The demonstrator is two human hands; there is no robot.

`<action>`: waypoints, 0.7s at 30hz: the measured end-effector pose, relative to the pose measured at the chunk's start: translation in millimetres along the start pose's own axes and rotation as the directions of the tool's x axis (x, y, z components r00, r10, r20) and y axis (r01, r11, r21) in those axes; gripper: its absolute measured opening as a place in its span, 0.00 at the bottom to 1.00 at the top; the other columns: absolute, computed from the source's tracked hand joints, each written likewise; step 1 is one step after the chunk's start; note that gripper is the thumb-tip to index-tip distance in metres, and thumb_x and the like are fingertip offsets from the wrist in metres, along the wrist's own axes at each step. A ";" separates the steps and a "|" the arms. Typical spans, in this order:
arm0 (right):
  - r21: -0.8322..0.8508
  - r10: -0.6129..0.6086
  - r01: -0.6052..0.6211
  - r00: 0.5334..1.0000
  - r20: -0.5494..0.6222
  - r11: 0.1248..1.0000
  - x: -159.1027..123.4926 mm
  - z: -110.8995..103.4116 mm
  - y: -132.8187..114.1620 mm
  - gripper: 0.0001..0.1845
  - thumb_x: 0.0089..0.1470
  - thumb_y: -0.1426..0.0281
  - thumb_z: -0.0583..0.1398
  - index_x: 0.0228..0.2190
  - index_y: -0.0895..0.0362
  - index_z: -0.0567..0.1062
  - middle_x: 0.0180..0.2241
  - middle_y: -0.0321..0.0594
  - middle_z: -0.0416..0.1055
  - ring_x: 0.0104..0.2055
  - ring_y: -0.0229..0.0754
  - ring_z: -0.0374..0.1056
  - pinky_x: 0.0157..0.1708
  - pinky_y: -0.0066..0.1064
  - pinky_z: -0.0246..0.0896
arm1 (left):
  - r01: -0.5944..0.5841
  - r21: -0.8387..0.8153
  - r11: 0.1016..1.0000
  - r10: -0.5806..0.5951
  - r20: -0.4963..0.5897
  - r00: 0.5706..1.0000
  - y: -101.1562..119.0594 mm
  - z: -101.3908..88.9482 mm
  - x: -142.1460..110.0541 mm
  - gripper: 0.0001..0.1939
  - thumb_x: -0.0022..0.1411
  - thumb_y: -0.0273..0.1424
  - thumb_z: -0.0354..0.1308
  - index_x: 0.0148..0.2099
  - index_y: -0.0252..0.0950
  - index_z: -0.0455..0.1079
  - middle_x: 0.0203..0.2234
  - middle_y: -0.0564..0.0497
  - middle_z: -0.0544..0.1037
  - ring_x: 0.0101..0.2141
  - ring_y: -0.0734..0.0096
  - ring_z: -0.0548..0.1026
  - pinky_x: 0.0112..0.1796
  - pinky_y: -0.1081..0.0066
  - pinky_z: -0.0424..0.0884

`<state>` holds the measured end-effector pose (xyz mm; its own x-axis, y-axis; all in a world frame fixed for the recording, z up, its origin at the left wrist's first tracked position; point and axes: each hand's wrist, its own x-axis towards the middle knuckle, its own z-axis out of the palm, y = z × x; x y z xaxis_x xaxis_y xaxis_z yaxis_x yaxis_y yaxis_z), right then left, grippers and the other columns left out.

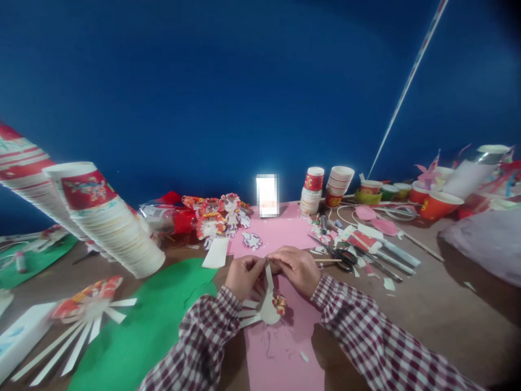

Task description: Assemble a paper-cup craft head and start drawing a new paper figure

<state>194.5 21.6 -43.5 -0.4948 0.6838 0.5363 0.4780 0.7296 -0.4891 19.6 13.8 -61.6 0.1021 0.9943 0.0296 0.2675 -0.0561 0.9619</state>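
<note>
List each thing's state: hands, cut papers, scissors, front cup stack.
Left hand, pinching paper strip
Right hand, at the same strip's tip
Held cut paper, strips splayed, one raised
Left cut paper, lying, strips fanned
Scissors, lying, blade opening unclear
Front cup stack, nested

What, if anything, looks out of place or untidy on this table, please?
Paper scraps lie strewn beside the black scissors, like uncollected litter. The front cup stack at left looks tilted, though lens distortion may exaggerate that.

The sleeves (368,325) are checked burgundy and white.
</note>
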 end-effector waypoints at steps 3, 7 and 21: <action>-0.001 -0.002 0.002 1.000 0.001 1.000 -0.8 0.9 1.4 0.12 0.56 0.72 0.51 0.42 0.55 0.70 0.38 0.40 0.70 0.40 0.38 0.64 0.41 0.31 0.59 | -0.013 0.026 1.000 0.013 0.006 1.000 -0.2 -0.7 0.2 0.19 0.53 0.43 0.52 0.26 0.30 0.70 0.15 0.53 0.69 0.19 0.77 0.66 0.21 0.78 0.61; -0.001 -0.030 0.030 0.999 0.027 1.000 -1.5 1.5 2.5 0.12 0.55 0.75 0.52 0.39 0.55 0.72 0.37 0.40 0.71 0.41 0.38 0.65 0.42 0.31 0.59 | -0.005 0.007 1.000 0.005 0.011 1.000 3.3 -0.5 -1.6 0.19 0.52 0.43 0.53 0.24 0.30 0.69 0.14 0.53 0.69 0.18 0.78 0.65 0.20 0.78 0.61; -0.011 -0.041 0.042 0.997 0.059 0.999 0.2 -2.5 2.6 0.14 0.55 0.75 0.50 0.40 0.55 0.72 0.38 0.40 0.71 0.41 0.38 0.65 0.41 0.31 0.60 | 0.150 -0.143 0.978 -0.134 0.113 0.985 -6.4 1.3 -1.8 0.18 0.47 0.42 0.59 0.33 0.32 0.68 0.18 0.54 0.72 0.15 0.78 0.68 0.18 0.77 0.66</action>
<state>197.4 23.6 -43.0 -0.5564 0.6527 0.5141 0.4645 0.7574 -0.4588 18.9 12.3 -68.3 0.1725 0.9763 -0.1306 0.1397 0.1070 0.9844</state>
